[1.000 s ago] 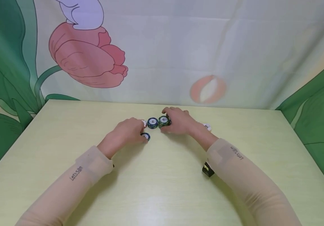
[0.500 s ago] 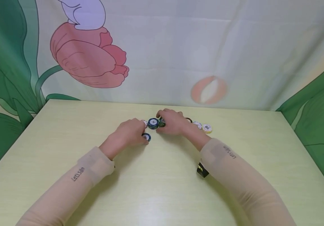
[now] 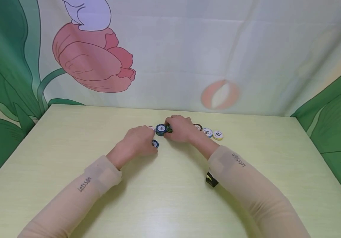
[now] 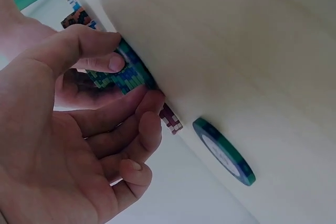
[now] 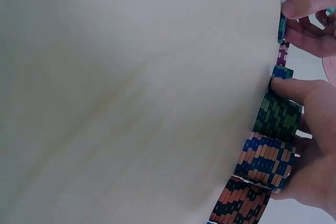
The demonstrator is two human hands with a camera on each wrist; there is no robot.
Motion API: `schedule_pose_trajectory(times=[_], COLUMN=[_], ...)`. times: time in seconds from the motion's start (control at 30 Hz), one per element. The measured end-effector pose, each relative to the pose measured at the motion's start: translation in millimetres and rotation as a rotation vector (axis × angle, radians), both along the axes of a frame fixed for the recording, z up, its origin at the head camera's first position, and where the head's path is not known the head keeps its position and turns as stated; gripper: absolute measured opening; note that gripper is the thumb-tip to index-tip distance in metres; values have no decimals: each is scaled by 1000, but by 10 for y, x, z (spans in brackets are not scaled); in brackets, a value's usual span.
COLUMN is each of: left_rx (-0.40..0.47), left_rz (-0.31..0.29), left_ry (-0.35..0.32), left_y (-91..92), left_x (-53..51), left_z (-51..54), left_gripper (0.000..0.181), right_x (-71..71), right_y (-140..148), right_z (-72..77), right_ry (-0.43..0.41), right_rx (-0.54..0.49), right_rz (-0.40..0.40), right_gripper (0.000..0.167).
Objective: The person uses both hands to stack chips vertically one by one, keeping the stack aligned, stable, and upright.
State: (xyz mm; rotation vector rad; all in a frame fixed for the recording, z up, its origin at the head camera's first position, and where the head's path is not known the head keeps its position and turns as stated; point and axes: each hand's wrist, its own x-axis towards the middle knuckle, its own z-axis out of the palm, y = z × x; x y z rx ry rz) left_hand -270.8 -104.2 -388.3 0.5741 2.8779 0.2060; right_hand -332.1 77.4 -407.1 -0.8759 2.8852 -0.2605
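Note:
In the head view my left hand (image 3: 139, 140) is left of the middle, in front of a row of poker chips. Its thumb and fingertips pinch a blue chip (image 3: 155, 144) by the rim; the left wrist view shows this chip (image 4: 135, 62) edge-on. A second blue-green chip (image 4: 223, 151) lies flat on the table. My right hand (image 3: 180, 129) curls thumb and fingers round a stack of green chips (image 5: 278, 116), mostly covered from above. Between the hands stands a blue chip stack (image 3: 161, 129). A white-topped chip stack (image 3: 152, 128) is partly behind my left hand.
Right of my right hand, the row continues with dark-edged chips (image 3: 198, 127), blue-edged chips (image 3: 207, 132) and yellow-edged chips (image 3: 218, 135). The pale table (image 3: 164, 198) ends at a printed cloth backdrop (image 3: 170, 66). A black strap-like piece (image 3: 211, 179) shows beneath my right sleeve.
My right hand has shifted left over the green stack, uncovering the chips on the right of the row. My left hand has moved slightly right and covers more of its blue chip.

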Motion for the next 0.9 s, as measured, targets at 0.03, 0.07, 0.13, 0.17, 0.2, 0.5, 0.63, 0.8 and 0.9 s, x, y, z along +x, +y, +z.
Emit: schedule_pose_trajectory(times=[0.03,0.07,0.13,0.17,0.2,0.5,0.63,0.8,0.9], left_rx=[1,3,14,27,40,102,117,128,130], left_rz=[-2,-5,-7,-4,-2,17,20,15,21], left_ry=[7,18,30,33,35,61,113,174,180], left_y=[0,-1,-5,-8,-11,-13,-8,13,29], left_x=[2,2,-2,-5,-10,-73,-112,-179,-227], left_z=[-4,-5,-8,-5,-2,17,16,30,30], left_gripper=[24,23,22,21,21,21,22,20,19], right_x=[-4,-8,-8,-9,-10,-4,-9,-24,-28], right_y=[-2,-4,-6,-7,-6,-5,-9,-12,-11], right_z=[-7,-13,-16,-17,-18,0,-3,-17,-26], right_ry=[2,5,8,7,4,-12,-12,-3,2], right_rx=[-1,1,2,2,3,10,18,23,21], right_rz=[-3,-4,-7,-9,-10,-19,-20,-18,-19], right_gripper=[37,36,36,35,35,31,32,32,31])
